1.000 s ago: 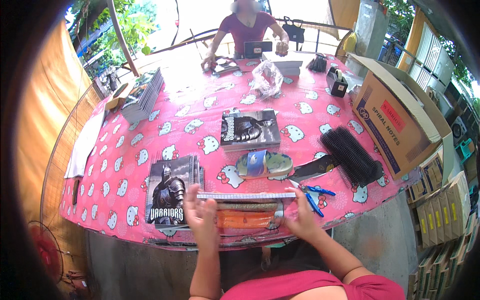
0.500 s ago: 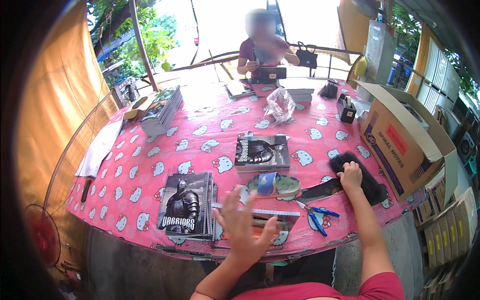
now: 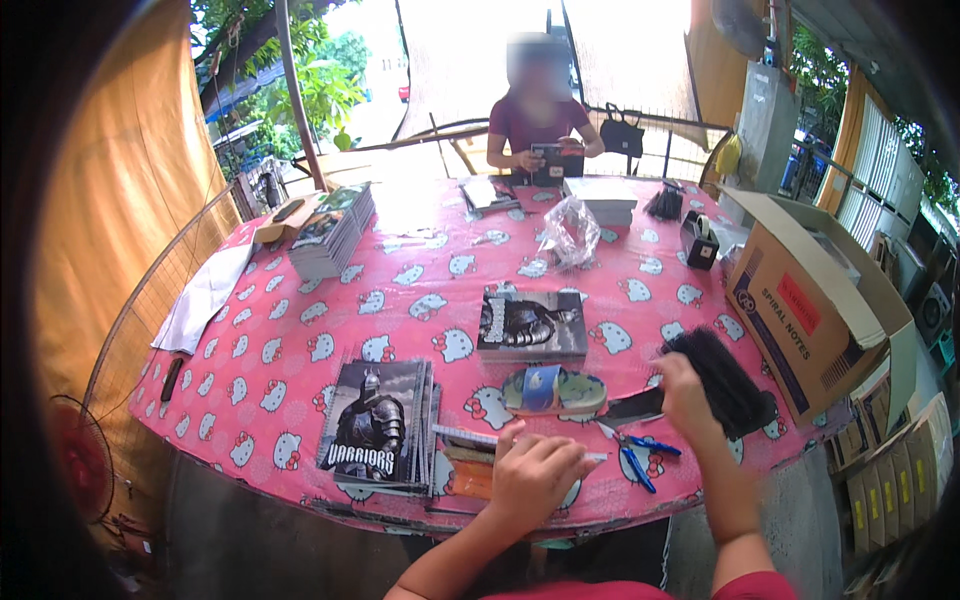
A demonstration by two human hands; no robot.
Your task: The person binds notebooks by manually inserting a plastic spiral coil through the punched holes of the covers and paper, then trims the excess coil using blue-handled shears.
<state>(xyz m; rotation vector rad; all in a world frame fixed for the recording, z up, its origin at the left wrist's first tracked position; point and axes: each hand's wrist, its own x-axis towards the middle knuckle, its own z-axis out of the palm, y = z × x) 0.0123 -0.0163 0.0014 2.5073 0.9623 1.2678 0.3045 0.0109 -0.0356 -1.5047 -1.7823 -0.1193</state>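
My left hand (image 3: 540,472) is bent over the punched edge of a loose notebook (image 3: 465,436) at the near table edge, its fingers together; their tips are partly hidden. Off the left side of a bundle of black spiral binding coils (image 3: 725,385), my right hand (image 3: 690,395) is raised with fingers pinched. Whatever it holds is too thin and blurred to make out. Blue-handled pliers (image 3: 640,460) lie between my hands. Just beyond are a blue-green slide sandal (image 3: 555,390) and a dark flat strip (image 3: 635,408). Left of my left hand sits a stack of spiral notebooks (image 3: 375,425) with a knight cover.
Another knight-cover stack (image 3: 532,325) sits mid-table. An open cardboard box (image 3: 800,305) stands at right, near a tape dispenser (image 3: 698,242). A clear plastic bag (image 3: 572,232) and a book stack (image 3: 335,232) lie farther back. Across the table a person (image 3: 540,135) handles a booklet.
My left hand has come down from a spread, raised pose onto the punched notebook. My right hand has lifted off the coil bundle and moved slightly left and nearer.
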